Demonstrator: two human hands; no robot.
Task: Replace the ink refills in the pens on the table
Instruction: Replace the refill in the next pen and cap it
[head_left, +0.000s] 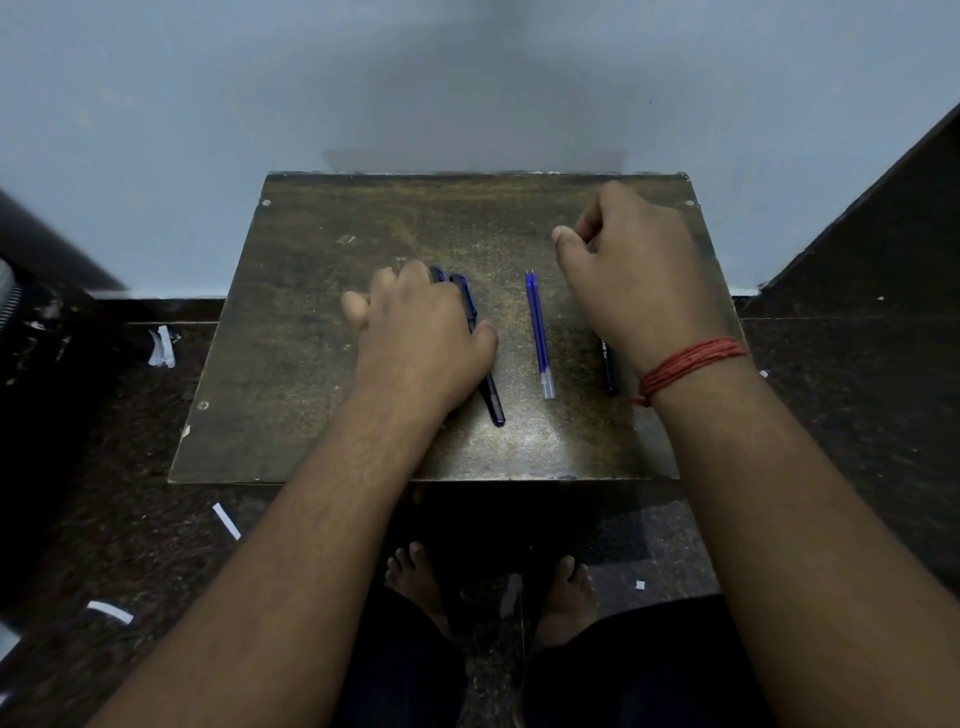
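Two bare hands are over a small dark table (311, 312) that stands against a pale wall (467, 78).

The left hand (421, 332) lies low on the table, palm down, on top of blue pens. Its fingers are spread a little and look blurry. I cannot tell if it holds a pen or just rests on them. Two blue pen tops (457, 283) poke out past the knuckles, so there seem to be two pens under it, maybe more. One dark blue pen (491, 395) sticks out from under the hand, toward the near edge of the table.

Two thin blue ink refills (537, 332) lie side by side, touching, in the middle of the table between the hands. Their tips point at the wall and their clear ends point at the person.

The right hand (628, 275) is over the far right part of the table. Its fingers are curled in with the thumb out to the side. What is inside the fingers is hidden, so I cannot tell if it holds anything. A red thread band (685, 364) goes round the right wrist. One black pen (609, 371) lies partly hidden under that wrist.

Down on the dark floor (130, 519) are two bare feet (415, 571) and a few white paper scraps (226, 519)
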